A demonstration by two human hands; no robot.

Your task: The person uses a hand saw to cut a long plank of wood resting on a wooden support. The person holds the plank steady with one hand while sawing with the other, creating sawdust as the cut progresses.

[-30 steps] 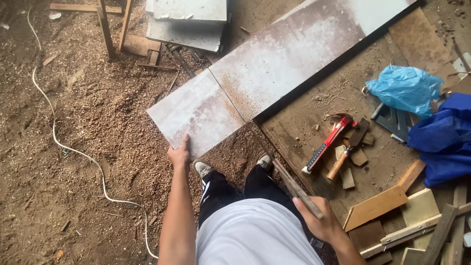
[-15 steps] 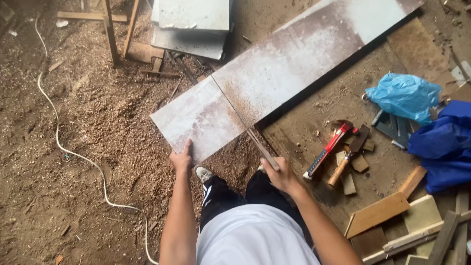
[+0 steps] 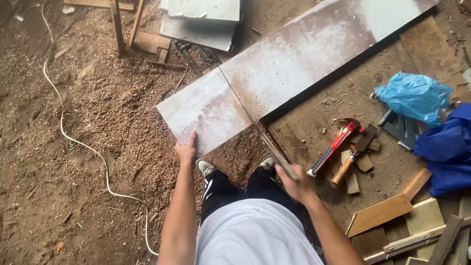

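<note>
Saw point(image 3: 255, 128) down on the board point(image 3: 274, 78) now, its blade lying along the cut line that crosses the board, and the right hand point(image 3: 294, 182) clenched round the handle just off the board's near edge. The left hand point(image 3: 186, 149) presses flat on the board's near corner, fingers spread, grasping nothing.

What worries me: the short end of the board, left of the cut, hangs out over the sawdust floor point(image 3: 83, 147) with only that left hand steadying it. If it sags as the cut deepens, I'd say the kerf could pinch the blade or the piece could tear off ragged. Both shoes point(image 3: 205, 168) sit tight against the board's near edge, right under the saw's line, so a slip could bring the teeth toward a foot. The white cable point(image 3: 88, 147) trails left of the board, a snag risk for anyone stepping back.

Hard to see: how deep the cut goes, since dust covers the line. The saw's handle is swallowed by the fist. Probably a hammer point(image 3: 336, 145) right of the board, beside a blue bag point(image 3: 414, 95), though its head is small and unclear.
</note>
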